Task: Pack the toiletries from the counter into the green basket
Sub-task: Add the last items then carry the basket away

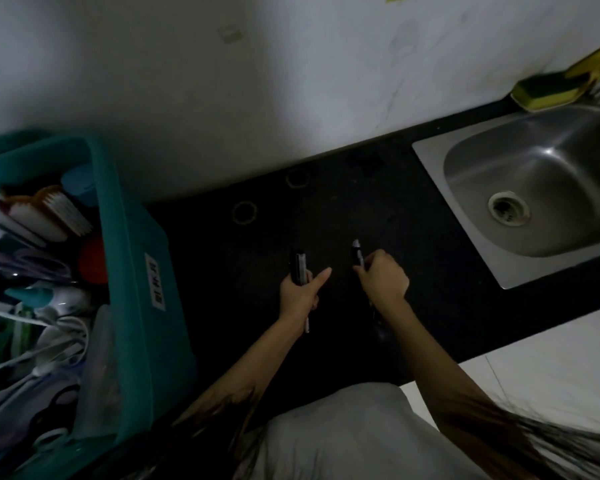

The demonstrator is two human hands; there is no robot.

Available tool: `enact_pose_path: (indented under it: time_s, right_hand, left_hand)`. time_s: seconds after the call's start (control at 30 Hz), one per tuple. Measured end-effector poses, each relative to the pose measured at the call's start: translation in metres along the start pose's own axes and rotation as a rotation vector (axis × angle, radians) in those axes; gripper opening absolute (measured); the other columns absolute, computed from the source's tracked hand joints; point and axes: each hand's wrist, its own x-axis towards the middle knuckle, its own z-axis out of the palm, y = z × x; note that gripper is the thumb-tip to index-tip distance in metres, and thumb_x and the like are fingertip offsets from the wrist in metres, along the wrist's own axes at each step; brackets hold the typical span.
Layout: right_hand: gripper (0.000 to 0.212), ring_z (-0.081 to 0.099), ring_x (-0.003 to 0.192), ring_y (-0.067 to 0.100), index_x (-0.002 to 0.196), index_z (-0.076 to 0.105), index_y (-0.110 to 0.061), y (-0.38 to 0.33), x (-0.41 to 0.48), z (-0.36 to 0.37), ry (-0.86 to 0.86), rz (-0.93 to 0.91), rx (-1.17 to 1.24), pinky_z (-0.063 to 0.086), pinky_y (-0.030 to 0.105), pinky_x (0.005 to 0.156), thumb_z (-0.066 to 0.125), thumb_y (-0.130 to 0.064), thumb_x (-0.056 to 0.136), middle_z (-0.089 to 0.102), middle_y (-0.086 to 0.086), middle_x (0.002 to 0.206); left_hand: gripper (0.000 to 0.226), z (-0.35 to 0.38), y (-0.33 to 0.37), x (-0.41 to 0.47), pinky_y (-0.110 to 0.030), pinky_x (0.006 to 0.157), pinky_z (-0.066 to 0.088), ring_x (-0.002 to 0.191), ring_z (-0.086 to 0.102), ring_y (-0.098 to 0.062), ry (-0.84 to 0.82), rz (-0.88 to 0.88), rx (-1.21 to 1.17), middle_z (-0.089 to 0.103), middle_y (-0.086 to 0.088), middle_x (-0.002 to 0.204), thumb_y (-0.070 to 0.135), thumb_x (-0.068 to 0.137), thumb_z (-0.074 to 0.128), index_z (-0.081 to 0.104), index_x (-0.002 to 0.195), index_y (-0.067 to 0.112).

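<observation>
Black matte counter (326,202) stretching right of a teal-green, straight-walled plastic basket (136,237). Right of the basket, left hand (300,294) curled round a slim dark stick (298,266), thumb straight; farther right of it, right hand (385,277) gripping a pale-tipped stick (357,252). Both sticks outside the basket.

1. The counter (343,209) in front of me is black and runs left to right along a pale wall (187,98).
2. A green basket (142,258) sits on its left end, crowded with toiletries (49,216). It has a white label (155,282) on its side.
3. A steel sink (534,174) is set into the right end, with the drain (509,208) in its bottom.
4. A yellow-and-green sponge (548,90) lies behind the sink, by the wall.
5. Two faint ring marks (245,212) show on the bare top between basket and sink.
</observation>
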Motion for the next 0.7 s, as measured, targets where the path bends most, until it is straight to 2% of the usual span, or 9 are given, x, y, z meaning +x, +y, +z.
enact_pose_path:
  time_s: [0.07, 0.13, 0.23, 0.3, 0.33, 0.4, 0.57, 0.63, 0.7]
  right_hand:
    - [0.031, 0.061, 0.098, 0.023, 0.112, 0.058, -0.012, -0.003, 0.006, -0.001, -0.068, -0.001, -0.028, 0.052, 0.036, 0.08, 0.057, -0.036, 0.093, 0.061, 0.008, 0.113]
    - [0.026, 0.059, 0.089, 0.016, 0.111, 0.06, -0.015, -0.003, 0.009, -0.002, -0.172, -0.057, 0.067, 0.048, 0.032, 0.073, 0.054, -0.035, 0.095, 0.062, 0.003, 0.107]
    - [0.015, 0.063, 0.086, 0.015, 0.106, 0.059, -0.018, -0.001, -0.001, 0.0, -0.261, -0.167, 0.501, 0.054, 0.033, 0.072, 0.058, -0.027, 0.094, 0.065, 0.002, 0.102]
    - [0.006, 0.066, 0.087, 0.011, 0.096, 0.06, -0.022, 0.004, -0.011, 0.0, -0.189, -0.282, 0.619, 0.055, 0.031, 0.074, 0.062, -0.021, 0.091, 0.067, -0.004, 0.094]
    - [0.011, 0.065, 0.085, 0.004, 0.092, 0.061, -0.029, 0.006, -0.016, -0.001, -0.165, -0.34, 0.629, 0.054, 0.026, 0.073, 0.064, -0.019, 0.089, 0.067, -0.011, 0.09]
    - [0.025, 0.063, 0.083, -0.008, 0.086, 0.06, -0.04, 0.008, -0.027, -0.004, -0.157, -0.393, 0.616, 0.05, 0.018, 0.074, 0.067, -0.016, 0.086, 0.067, -0.02, 0.086]
    - [0.021, 0.065, 0.093, 0.0, 0.093, 0.061, -0.03, 0.012, -0.045, -0.005, -0.135, -0.458, 0.692, 0.054, 0.032, 0.088, 0.073, -0.017, 0.082, 0.069, -0.013, 0.097]
    - [0.028, 0.062, 0.099, -0.001, 0.102, 0.056, -0.032, 0.012, -0.051, -0.007, -0.127, -0.458, 0.764, 0.052, 0.029, 0.091, 0.073, -0.022, 0.081, 0.064, -0.015, 0.103]
    - [0.046, 0.056, 0.11, 0.001, 0.12, 0.048, -0.034, 0.01, -0.054, -0.01, -0.116, -0.433, 0.885, 0.049, 0.026, 0.095, 0.072, -0.028, 0.082, 0.057, -0.011, 0.115]
  left_hand:
    - [0.037, 0.001, 0.002, 0.001, -0.017, 0.035, 0.032, 0.034, 0.038, -0.003, 0.005, -0.002, 0.013, 0.043, 0.006, 0.052, 0.019, 0.075, 0.08, 0.044, 0.067, 0.02]
    - [0.034, 0.001, 0.004, 0.005, -0.018, 0.041, 0.039, 0.044, 0.047, -0.005, -0.002, 0.037, 0.082, 0.05, 0.004, 0.061, 0.02, 0.072, 0.083, 0.049, 0.074, 0.019]
    - [0.04, 0.002, 0.008, 0.007, -0.016, 0.066, 0.05, 0.084, 0.062, -0.01, -0.158, 0.144, 0.29, 0.064, 0.003, 0.09, 0.015, 0.068, 0.085, 0.06, 0.1, 0.017]
    - [0.06, 0.005, 0.007, 0.009, -0.022, 0.087, 0.051, 0.104, 0.062, -0.011, -0.288, 0.18, 0.367, 0.065, 0.002, 0.111, 0.01, 0.067, 0.085, 0.057, 0.12, 0.015]
    - [0.062, 0.007, 0.005, 0.01, -0.026, 0.092, 0.05, 0.107, 0.062, -0.01, -0.32, 0.211, 0.39, 0.065, 0.003, 0.115, 0.009, 0.066, 0.085, 0.057, 0.121, 0.018]
    - [0.055, 0.011, 0.001, 0.01, -0.028, 0.092, 0.051, 0.104, 0.064, -0.007, -0.3, 0.273, 0.463, 0.068, 0.006, 0.111, 0.014, 0.068, 0.084, 0.06, 0.116, 0.024]
    - [0.01, 0.01, -0.008, 0.01, -0.031, 0.067, 0.054, 0.075, 0.066, -0.007, -0.142, 0.433, 0.631, 0.068, 0.007, 0.081, 0.025, 0.079, 0.072, 0.067, 0.085, 0.02]
    - [0.015, 0.01, -0.008, 0.008, -0.034, 0.065, 0.055, 0.071, 0.065, -0.008, -0.096, 0.449, 0.654, 0.067, 0.005, 0.078, 0.034, 0.081, 0.07, 0.066, 0.081, 0.019]
    - [0.021, 0.011, -0.007, 0.008, -0.04, 0.068, 0.055, 0.073, 0.065, -0.011, -0.084, 0.491, 0.659, 0.066, 0.003, 0.082, 0.041, 0.082, 0.066, 0.066, 0.081, 0.021]
